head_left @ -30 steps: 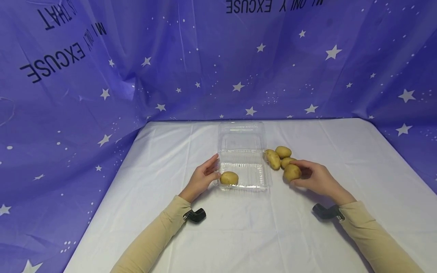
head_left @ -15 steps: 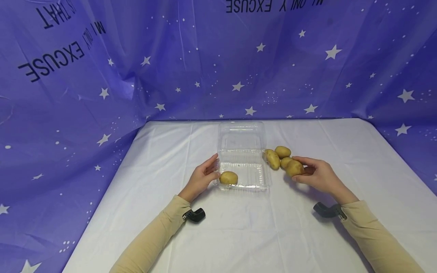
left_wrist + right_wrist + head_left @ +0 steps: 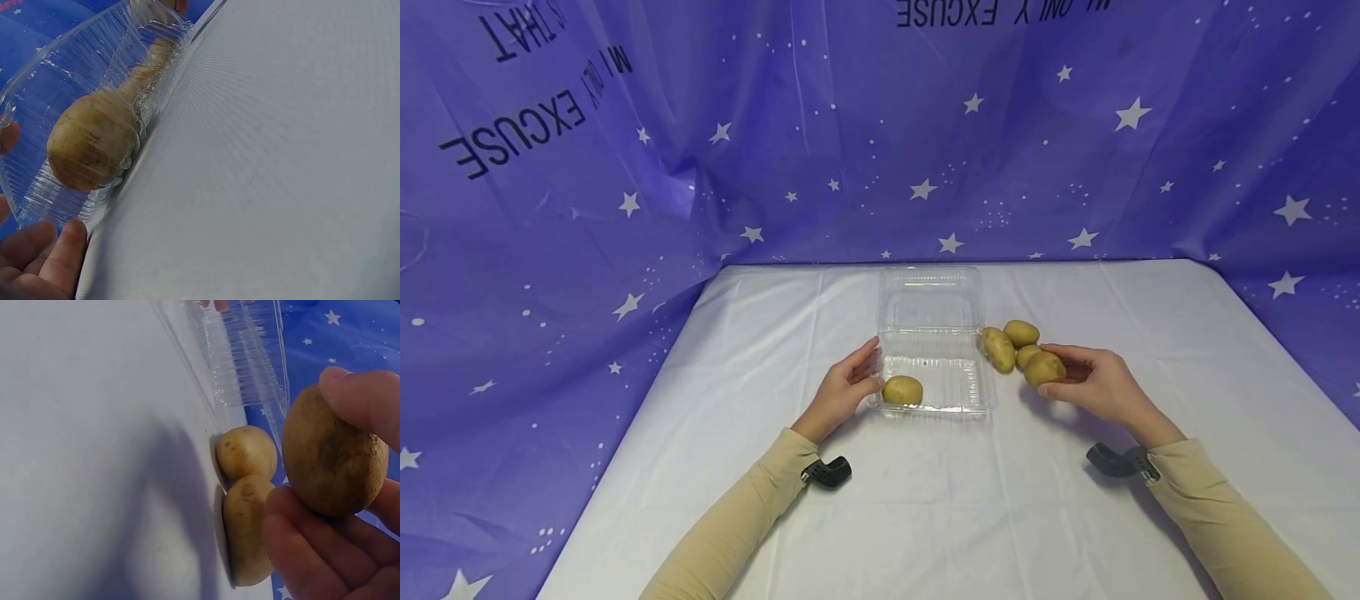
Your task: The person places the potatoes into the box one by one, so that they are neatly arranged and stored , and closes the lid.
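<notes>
A potato (image 3: 1045, 369) is sitting in the person's right hand (image 3: 1097, 383), held at the near right edge of a small pile, to the right of a clear plastic container (image 3: 957, 383). The thumb and fingers are pinching it from opposite sides, and it seems to be hanging above the cloth; whether it is touching the potato behind it, I cannot tell.

Three more are lying together there: a long potato (image 3: 997, 350) close beside the container, a rounder potato (image 3: 1022, 333) behind, and a partly hidden potato (image 3: 1027, 357).

The container is lying open, its lid (image 3: 931, 302) folded back away from the person, and one potato (image 3: 902, 390) is already resting in the near left corner of the base. The left hand (image 3: 838, 396) is resting at the left wall, thumb and fingers parted, seeming to be steadying it rather than gripping.

To my eye, the person is picking up a second potato for the container. The next move would be calling for a leftward carry over the low rim and a gentle release beside the first. White cloth (image 3: 925, 517) is stretching beneath everything.
</notes>
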